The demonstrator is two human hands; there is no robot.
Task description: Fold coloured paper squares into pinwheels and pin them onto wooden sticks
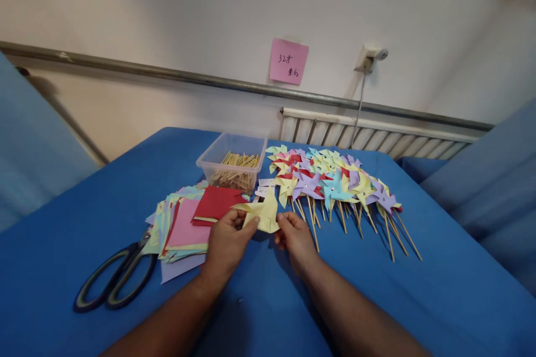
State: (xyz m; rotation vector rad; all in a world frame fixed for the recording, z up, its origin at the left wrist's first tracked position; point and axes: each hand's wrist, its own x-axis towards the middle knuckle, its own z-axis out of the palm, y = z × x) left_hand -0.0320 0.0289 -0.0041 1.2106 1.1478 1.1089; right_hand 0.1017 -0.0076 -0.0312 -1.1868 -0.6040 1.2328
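Observation:
A pale yellow paper pinwheel [263,215], with no stick showing on it, is held up above the blue table between my two hands. My left hand [230,240] pinches its left side, thumb in front. At its right edge, the fingertips of my right hand [295,236] are closed on the paper. Just left of my left hand lies a stack of coloured paper squares [190,223], with red sheets [215,203] on top. Beyond my right hand, many finished pinwheels [307,184] on sticks lie heaped together.
A clear plastic box [232,164] of thin wooden sticks [238,167] stands behind the paper stack. Black-handled scissors [121,276] lie at the left. The blue table cover [167,323] reaches back towards a radiator [318,133] and a wall with a pink note [288,61].

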